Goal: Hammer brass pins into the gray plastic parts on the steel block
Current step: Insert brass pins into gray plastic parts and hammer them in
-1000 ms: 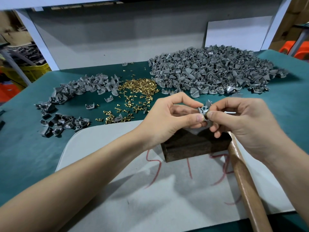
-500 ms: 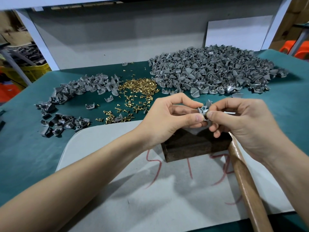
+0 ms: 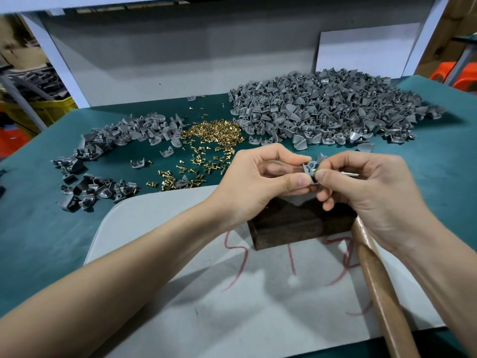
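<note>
A single gray plastic part (image 3: 310,169) is held in the air just above the steel block (image 3: 296,224), between the two hands. The left hand (image 3: 258,184) pinches its left side with thumb and forefinger, the other fingers curled behind. The right hand (image 3: 366,192) pinches its right side the same way, thumb tip against the part's edge. Whether a pin sits between those fingertips cannot be told.

The block is dark and rectangular and rests on a pale gray board (image 3: 206,306) marked with red strokes. A wooden hammer handle (image 3: 379,288) lies on the board at the block's right end and runs toward the near right corner, passing under the right wrist. Its head is hidden by the hand.

The board lies on a green table cover (image 3: 33,228). Beyond the hands, near the middle, is a loose heap of brass pins (image 3: 214,134), thinning into scattered ones toward the board. A large pile of gray parts (image 3: 333,107) fills the far right. A smaller spread of gray parts (image 3: 121,134) curves along the left, ending in a cluster (image 3: 95,189) just beside the board's far left corner.

Behind the table stands a gray back panel (image 3: 180,60) with a white sheet (image 3: 366,52) leaning on it. A yellow crate (image 3: 55,109) shows at far left and an orange stool (image 3: 462,73) at far right.
</note>
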Demonstrator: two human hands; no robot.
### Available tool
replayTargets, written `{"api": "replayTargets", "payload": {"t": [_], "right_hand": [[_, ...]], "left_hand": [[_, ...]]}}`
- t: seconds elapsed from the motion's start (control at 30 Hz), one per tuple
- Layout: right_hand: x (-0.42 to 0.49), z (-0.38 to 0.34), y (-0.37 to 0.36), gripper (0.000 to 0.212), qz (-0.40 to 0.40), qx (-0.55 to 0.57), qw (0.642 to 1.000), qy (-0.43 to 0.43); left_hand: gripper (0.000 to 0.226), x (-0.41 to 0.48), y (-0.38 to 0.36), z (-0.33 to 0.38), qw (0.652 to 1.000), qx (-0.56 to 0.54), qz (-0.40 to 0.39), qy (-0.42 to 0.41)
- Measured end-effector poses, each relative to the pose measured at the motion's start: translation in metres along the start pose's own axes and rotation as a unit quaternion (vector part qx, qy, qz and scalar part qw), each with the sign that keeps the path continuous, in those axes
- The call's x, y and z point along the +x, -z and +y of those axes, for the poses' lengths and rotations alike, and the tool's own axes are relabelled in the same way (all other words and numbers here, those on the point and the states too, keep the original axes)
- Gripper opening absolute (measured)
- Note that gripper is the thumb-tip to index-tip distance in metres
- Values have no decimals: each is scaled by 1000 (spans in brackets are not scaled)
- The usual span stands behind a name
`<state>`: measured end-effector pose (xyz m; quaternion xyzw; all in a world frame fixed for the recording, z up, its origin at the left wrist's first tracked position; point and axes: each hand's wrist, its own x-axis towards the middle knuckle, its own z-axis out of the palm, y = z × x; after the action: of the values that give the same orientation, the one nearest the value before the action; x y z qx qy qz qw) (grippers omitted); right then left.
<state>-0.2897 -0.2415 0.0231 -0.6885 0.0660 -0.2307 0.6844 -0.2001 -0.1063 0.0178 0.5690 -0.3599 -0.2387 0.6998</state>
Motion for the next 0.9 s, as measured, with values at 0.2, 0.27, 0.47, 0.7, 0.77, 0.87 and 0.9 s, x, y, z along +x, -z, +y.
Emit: {"api": "replayTargets", "payload": {"t": [0.2,0.27,0.47,0.7,0.77,0.87,0.9], "right_hand": [[-1,-1,0,12,-3,12,1000,4],[-1,-2,-2,7,-9,36,999,4],[3,-3,5,29,17,92,995,-22],[16,1,41,20,135,-355,924,-53],[18,5,43,17,118,-441,885,-94],[17,12,38,25,67,-511,845,-143],[17,13,37,27,64,-531,833,-145]], "left_hand": [[21,0,-1,0,1000,-14,9,-6],[19,0,0,1,999,-45,9,4],[23,1,0,1,997,-81,15,14],[21,0,1,2,996,-85,6,19],[19,0,1,2,996,-82,9,19],[16,-1,2,2,997,-74,13,19],[16,-1,2,2,997,-70,12,19]]}}
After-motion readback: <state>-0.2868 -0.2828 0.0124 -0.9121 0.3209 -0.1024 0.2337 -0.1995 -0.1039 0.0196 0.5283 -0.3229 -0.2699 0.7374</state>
